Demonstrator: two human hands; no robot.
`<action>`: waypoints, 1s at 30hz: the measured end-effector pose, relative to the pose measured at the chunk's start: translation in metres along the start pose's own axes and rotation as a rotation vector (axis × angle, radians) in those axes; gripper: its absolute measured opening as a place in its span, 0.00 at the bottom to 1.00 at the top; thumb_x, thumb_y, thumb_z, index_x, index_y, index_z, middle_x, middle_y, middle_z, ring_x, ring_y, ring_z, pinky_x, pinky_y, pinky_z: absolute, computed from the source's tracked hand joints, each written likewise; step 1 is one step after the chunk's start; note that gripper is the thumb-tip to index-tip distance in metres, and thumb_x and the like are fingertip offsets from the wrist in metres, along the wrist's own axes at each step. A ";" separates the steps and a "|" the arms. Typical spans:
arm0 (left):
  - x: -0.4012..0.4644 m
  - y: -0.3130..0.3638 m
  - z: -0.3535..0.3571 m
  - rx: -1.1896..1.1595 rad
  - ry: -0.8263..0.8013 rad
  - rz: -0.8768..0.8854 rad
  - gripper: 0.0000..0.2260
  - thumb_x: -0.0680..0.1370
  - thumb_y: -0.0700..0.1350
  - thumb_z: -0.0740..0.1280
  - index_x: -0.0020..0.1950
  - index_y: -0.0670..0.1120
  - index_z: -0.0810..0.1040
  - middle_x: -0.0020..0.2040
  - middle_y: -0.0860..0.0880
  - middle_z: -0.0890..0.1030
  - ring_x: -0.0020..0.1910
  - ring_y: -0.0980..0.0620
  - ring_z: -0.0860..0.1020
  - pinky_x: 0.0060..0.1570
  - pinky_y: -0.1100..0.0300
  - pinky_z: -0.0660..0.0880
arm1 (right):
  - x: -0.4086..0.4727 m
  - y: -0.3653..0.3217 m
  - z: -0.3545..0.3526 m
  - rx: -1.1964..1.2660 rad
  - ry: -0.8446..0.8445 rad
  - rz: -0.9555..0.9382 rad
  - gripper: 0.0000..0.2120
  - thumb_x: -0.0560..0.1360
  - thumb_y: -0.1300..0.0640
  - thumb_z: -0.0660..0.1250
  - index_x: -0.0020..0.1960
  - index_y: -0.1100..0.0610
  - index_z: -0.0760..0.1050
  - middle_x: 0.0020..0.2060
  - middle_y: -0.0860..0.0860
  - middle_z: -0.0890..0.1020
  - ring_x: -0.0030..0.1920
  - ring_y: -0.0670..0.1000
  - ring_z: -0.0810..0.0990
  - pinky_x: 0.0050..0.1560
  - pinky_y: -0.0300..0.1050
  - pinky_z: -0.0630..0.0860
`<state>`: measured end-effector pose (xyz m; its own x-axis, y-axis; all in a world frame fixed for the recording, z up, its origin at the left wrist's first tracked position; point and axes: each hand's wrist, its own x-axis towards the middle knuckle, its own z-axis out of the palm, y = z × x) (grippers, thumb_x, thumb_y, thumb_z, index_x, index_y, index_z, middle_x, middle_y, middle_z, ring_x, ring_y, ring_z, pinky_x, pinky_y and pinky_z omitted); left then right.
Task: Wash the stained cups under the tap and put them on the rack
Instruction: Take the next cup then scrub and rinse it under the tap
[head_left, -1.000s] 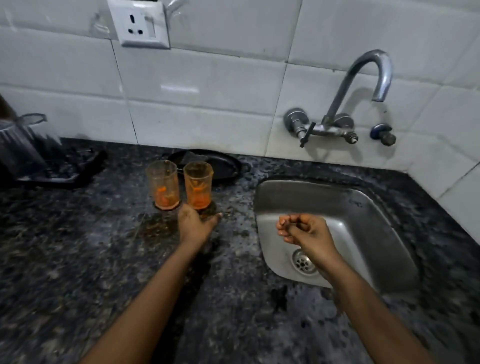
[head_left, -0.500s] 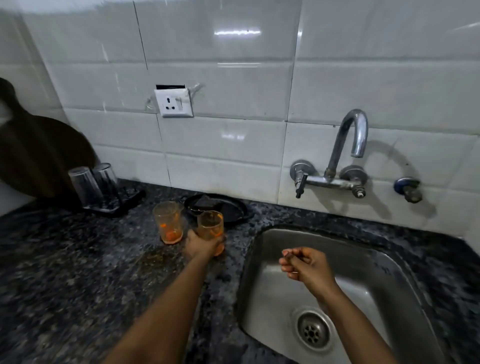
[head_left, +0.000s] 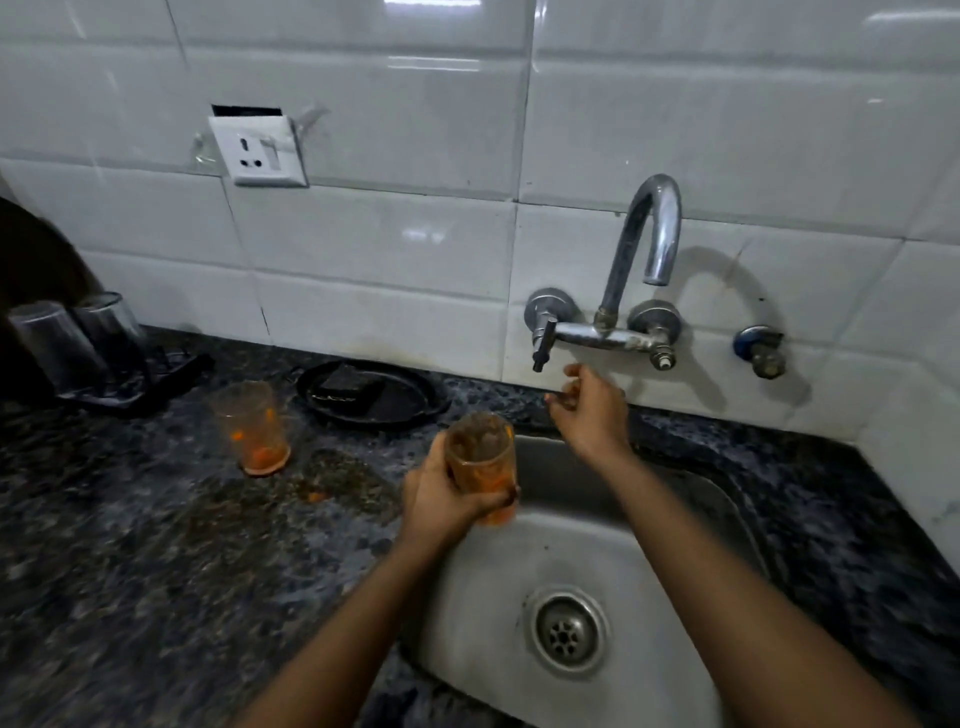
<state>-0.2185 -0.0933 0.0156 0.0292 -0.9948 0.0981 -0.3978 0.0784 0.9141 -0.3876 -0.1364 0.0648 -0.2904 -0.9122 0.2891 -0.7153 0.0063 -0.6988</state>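
My left hand grips an orange-stained clear cup and holds it over the left rim of the steel sink. A second stained cup stands upright on the dark granite counter, left of the sink. My right hand is raised over the back of the sink, fingers loosely curled and holding nothing, just below the tap's left lever handle. The curved tap is mounted on the tiled wall; no water runs from it. A black rack sits at the far left of the counter.
Two clear glasses stand upside down on the rack. A black dish with a dark sponge lies against the wall between cup and sink. An orange-brown spill marks the counter. A wall socket is above.
My left hand has lifted one stained cup off the counter and carried it right to the sink's edge. My right hand rose from over the sink toward the tap handle.
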 end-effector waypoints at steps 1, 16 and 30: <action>0.003 0.004 0.002 0.003 -0.011 0.003 0.31 0.59 0.43 0.80 0.59 0.49 0.73 0.48 0.55 0.77 0.49 0.56 0.76 0.49 0.68 0.68 | 0.009 -0.001 0.002 -0.084 -0.002 -0.027 0.21 0.73 0.59 0.68 0.64 0.61 0.68 0.55 0.60 0.79 0.56 0.59 0.77 0.57 0.51 0.74; 0.029 -0.023 -0.006 0.138 -0.111 -0.064 0.36 0.56 0.47 0.82 0.62 0.47 0.73 0.57 0.46 0.81 0.56 0.48 0.78 0.57 0.51 0.76 | 0.051 -0.004 0.036 -0.488 -0.001 -0.198 0.24 0.76 0.62 0.60 0.70 0.53 0.59 0.60 0.64 0.71 0.52 0.63 0.76 0.43 0.50 0.70; 0.008 -0.001 0.064 0.174 -0.362 -0.011 0.38 0.54 0.50 0.81 0.62 0.50 0.73 0.57 0.49 0.80 0.58 0.50 0.77 0.57 0.59 0.74 | -0.063 0.089 -0.023 -0.121 -0.246 -0.052 0.11 0.71 0.72 0.63 0.42 0.58 0.77 0.40 0.54 0.80 0.40 0.50 0.78 0.40 0.43 0.74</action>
<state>-0.2762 -0.1050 -0.0093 -0.2787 -0.9567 -0.0845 -0.5494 0.0866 0.8310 -0.4482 -0.0688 -0.0004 -0.0995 -0.9845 0.1446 -0.8002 -0.0072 -0.5997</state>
